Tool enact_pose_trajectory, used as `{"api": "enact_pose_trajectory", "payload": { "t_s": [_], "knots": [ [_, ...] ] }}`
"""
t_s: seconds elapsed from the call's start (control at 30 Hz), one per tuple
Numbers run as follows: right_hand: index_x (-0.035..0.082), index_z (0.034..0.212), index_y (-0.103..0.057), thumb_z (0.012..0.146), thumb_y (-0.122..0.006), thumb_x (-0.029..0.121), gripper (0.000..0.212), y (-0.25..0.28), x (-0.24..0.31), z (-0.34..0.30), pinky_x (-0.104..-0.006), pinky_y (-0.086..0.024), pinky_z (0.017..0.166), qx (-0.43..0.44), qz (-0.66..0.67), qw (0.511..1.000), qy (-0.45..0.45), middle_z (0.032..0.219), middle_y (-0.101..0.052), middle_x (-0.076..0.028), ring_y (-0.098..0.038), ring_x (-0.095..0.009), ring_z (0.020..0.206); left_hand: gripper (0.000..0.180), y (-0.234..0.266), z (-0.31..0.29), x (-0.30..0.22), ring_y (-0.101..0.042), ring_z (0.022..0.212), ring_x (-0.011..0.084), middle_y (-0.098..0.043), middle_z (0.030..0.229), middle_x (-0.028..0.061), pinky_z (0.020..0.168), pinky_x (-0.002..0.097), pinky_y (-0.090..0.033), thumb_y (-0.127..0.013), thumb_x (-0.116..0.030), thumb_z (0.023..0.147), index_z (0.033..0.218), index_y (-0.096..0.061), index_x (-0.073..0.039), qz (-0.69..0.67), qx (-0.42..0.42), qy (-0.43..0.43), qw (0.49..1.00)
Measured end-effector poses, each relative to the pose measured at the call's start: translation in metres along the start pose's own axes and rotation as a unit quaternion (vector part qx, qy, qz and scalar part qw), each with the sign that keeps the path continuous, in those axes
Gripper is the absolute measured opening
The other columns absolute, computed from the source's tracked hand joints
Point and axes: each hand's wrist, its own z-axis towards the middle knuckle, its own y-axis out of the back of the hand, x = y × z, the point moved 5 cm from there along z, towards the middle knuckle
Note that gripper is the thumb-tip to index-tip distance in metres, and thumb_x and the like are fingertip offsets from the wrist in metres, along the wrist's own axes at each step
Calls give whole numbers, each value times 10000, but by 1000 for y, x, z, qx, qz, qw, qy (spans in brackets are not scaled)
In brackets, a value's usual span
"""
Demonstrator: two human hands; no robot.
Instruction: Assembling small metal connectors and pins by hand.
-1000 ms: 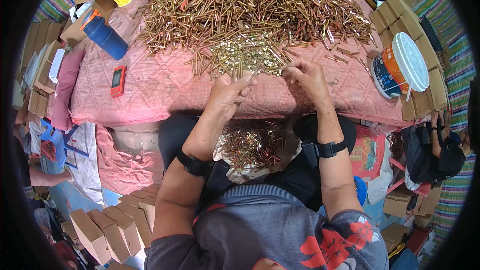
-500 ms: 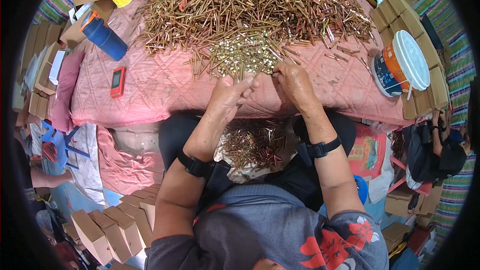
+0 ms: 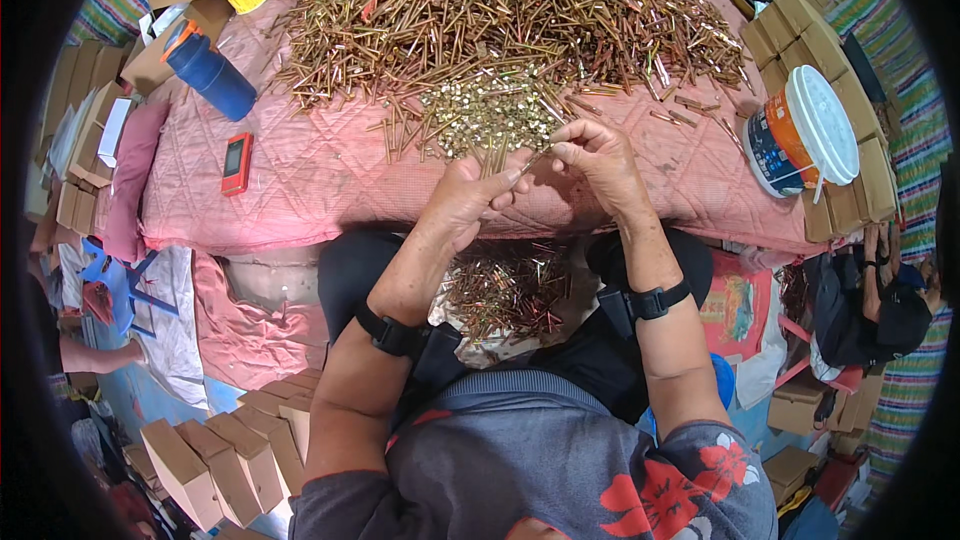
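Several thin brass-coloured metal rods (image 3: 488,154) stick up out of my left hand (image 3: 465,200), whose fingers are closed round them. One rod slants to the right from that bunch, toward my right hand (image 3: 608,170). The thumb and forefinger of my right hand are pinched at this rod's far end; any tiny part between them is too small to make out. Just beyond both hands lies a patch of small shiny gold-coloured pieces (image 3: 480,115). A large heap of similar rods (image 3: 500,15) covers the far part of the pink quilted cover (image 3: 330,175).
More rods lie in a heap (image 3: 510,295) between my knees, below the table edge. On the left are a blue bottle (image 3: 215,75) and a small red device (image 3: 236,165). A lidded bucket (image 3: 790,135) and cardboard boxes (image 3: 845,175) stand right. Another person (image 3: 865,305) sits far right.
My right hand has lifted from beside the small gold-coloured pieces and now pinches at the slanting rod's end. The left hand, still round the rods, has shifted slightly toward me.
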Motion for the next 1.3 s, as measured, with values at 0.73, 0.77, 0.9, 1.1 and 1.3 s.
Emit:
{"api": "enact_pose_trajectory", "payload": {
  "t_s": [0.73, 0.77, 0.9, 1.1, 1.3],
  "knots": [
    [46, 854, -616, 856, -671, 133, 103, -7, 0, 0, -173, -375, 531, 42, -15, 999, 6, 686, -548, 42, -467, -28, 589, 146, -1, -2, 3, -427, 502, 32, -574, 733, 37, 404, 148, -286, -621, -81, 872, 977, -552, -7, 26, -2, -30, 999],
    [46, 854, -616, 856, -671, 133, 103, -5, -3, 1, -173, -375, 531, 42, -16, 999, 6, 686, -548, 42, -467, -28, 589, 190, -2, -2, 3, -413, 523, 33, -574, 737, 34, 441, 159, -306, -605, -80, 879, 1033, -557, 21, 38, 1, -29, 999],
    [42, 877, -626, 863, -661, 129, 94, -9, 3, 1, -176, -372, 529, 8, -107, 994, 30, 712, -561, 45, -464, -25, 600, 152, -2, -1, 5, -434, 503, 30, -612, 772, 65, 406, 150, -295, -613, -80, 876, 990, -542, -9, 19, 16, -32, 999],
    [38, 913, -641, 856, -666, 126, 107, 5, -9, 0, -185, -373, 525, 45, -72, 996, 9, 712, -553, 57, -461, -24, 611, 232, -6, -4, 1, -430, 555, 39, -584, 758, 34, 477, 170, -322, -570, -34, 873, 1095, -569, 34, 39, 13, -18, 999],
    [52, 824, -613, 852, -676, 128, 103, -2, -1, -2, -180, -359, 531, 46, -63, 997, -7, 709, -522, 73, -431, -17, 621, 207, -1, -3, 2, -426, 537, 34, -585, 744, 36, 456, 163, -308, -577, -50, 873, 1069, -581, 16, 55, 7, -14, 998]
  ]
}}
